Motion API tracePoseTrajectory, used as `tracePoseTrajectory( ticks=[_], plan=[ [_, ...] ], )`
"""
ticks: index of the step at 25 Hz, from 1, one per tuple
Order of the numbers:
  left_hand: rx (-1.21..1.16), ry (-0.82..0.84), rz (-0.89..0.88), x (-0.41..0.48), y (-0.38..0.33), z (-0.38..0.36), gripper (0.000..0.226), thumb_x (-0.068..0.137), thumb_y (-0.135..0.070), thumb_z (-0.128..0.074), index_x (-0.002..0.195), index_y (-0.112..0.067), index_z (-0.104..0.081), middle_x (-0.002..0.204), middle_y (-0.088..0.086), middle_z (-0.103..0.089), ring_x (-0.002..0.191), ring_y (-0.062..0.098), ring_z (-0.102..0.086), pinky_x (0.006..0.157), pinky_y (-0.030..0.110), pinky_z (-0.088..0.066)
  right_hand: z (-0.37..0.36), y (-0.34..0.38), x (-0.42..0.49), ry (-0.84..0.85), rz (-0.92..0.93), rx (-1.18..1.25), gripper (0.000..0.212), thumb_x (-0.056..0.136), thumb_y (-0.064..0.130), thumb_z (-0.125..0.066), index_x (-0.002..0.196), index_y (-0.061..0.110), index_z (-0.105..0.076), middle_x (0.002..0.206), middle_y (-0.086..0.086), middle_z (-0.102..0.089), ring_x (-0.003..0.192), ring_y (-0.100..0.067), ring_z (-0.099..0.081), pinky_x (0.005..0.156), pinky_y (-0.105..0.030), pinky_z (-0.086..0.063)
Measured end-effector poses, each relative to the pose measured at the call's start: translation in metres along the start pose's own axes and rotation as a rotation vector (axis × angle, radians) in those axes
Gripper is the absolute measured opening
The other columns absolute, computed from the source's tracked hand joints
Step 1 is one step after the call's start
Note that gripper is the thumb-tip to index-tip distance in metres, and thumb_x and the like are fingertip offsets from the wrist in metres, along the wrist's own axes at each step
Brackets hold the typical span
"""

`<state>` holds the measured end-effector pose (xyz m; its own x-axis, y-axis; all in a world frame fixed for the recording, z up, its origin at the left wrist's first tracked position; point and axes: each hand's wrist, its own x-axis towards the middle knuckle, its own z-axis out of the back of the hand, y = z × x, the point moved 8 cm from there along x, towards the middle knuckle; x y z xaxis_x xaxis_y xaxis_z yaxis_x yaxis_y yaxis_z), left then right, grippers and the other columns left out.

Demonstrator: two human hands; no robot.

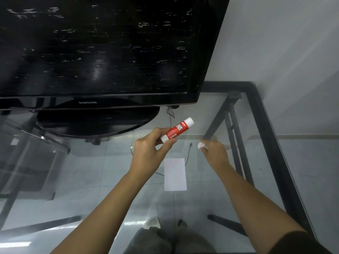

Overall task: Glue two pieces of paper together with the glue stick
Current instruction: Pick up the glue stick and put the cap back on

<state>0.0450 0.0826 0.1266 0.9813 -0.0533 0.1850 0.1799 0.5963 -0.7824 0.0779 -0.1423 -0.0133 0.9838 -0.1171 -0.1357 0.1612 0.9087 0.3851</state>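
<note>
The left hand (148, 149) holds the glue stick (177, 130) above the glass table (256, 162), its fingers (169, 142) wrapped around the stick's lower white end. The stick's long axis runs from that hand up and to the right, so its far white end points away from the person, toward the TV (102, 52). The right hand (213, 153) hovers just right of the stick, apart from it, its fingers pinched shut on a small white thing (201, 145), probably the stick's cap, though that is too small to tell for sure. One sheet of paper (175, 174) lies flat on the table, nearer the person than the stick and between the two forearms, its long side running toward the person; a second sheet is not clearly visible. Since the paper lies below and nearer than the stick, the left hand would likely have to swing the stick's free end down and back toward it, while the right hand, also close to the paper, could steady the sheet.
</note>
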Motion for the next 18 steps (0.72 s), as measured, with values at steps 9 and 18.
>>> tracePoseTrajectory(
  ticks=[9, 18],
  plan=[
    [-0.109, -0.031, 0.062, -0.003, 0.007, -0.005, 0.034, 0.078, -0.030, -0.069, 0.109, -0.019, -0.060, 0.096, -0.012, -0.061, 0.080, 0.004, -0.060, 0.073, 0.000, -0.044, 0.061, 0.069, -0.039, 0.075, -0.101, 1.472, 0.033, 0.070, 0.035, -0.068, 0.102, 0.031, -0.065, 0.105, 0.007, -0.071, 0.105, -0.012, -0.064, 0.084, -0.022, -0.052],
    [0.006, -0.005, -0.048, -0.007, -0.008, 0.002, 0.039, 0.076, -0.029, -0.071, 0.112, -0.015, -0.064, 0.101, 0.002, -0.069, 0.081, 0.008, -0.059, 0.069, 0.010, -0.044, 0.100, 0.081, -0.044, 0.013, 0.117, 1.090, 0.028, 0.085, 0.019, -0.063, 0.096, 0.045, -0.062, 0.089, 0.032, -0.067, 0.093, 0.005, -0.063, 0.067, -0.009, -0.049]
  ],
)
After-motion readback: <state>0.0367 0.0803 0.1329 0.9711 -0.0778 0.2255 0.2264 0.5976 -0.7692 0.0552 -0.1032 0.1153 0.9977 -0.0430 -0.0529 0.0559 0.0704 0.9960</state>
